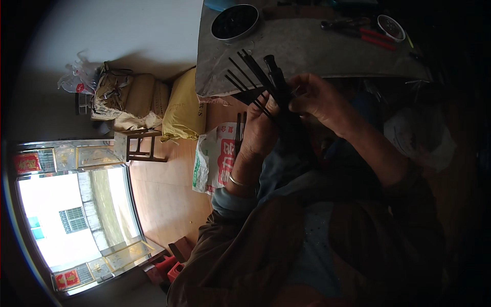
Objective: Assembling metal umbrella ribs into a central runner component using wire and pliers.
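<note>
A dark bundle of thin rods with a thicker, knob-ended black piece [275,74] slants up over my lap, in front of the table edge. Its exact kind is too dark to tell. My left hand [259,130] is wrapped round the lower part, and several rods fan out past its fingers to the upper left. Close against the right side of the thick piece, my right hand [319,101] has thumb and fingers pinched together. Whatever small thing lies between them I cannot make out. The bundle's lower end fades into the dark clothing on my lap.
On the grey-topped table [302,48] ahead stand a round bowl of dark pieces [235,23], red-handled pliers [376,38] and a small white dish [391,27]. A printed sack [207,158] lies left of my forearm. Beyond are a yellow sack [185,105] and a wooden stool [146,145].
</note>
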